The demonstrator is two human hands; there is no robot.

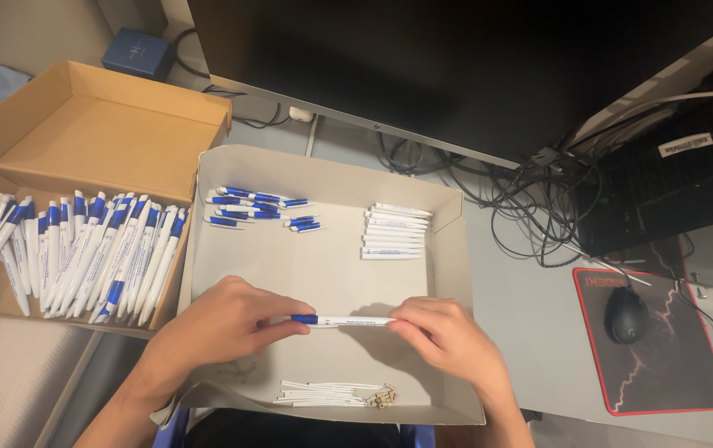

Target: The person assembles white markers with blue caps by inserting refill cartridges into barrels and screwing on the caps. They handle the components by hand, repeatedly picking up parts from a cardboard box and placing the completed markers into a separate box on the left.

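Shallow tray (448, 249) sits under both hands. Left hand (224, 319) pinches the blue end of a pen (344, 320), right hand (448, 332) grips the white end, pen level between them. Refills (323, 393) lie just below, white barrels (394, 232) above the right hand.

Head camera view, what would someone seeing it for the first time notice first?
Probably the two hands at the centre: the left hand and right hand grip opposite ends of a white and blue pen over a shallow cardboard tray. Next, the brown box on the left, packed with a row of matching pens. Inside the tray lie sorted piles: blue parts, white barrels and thin refills.
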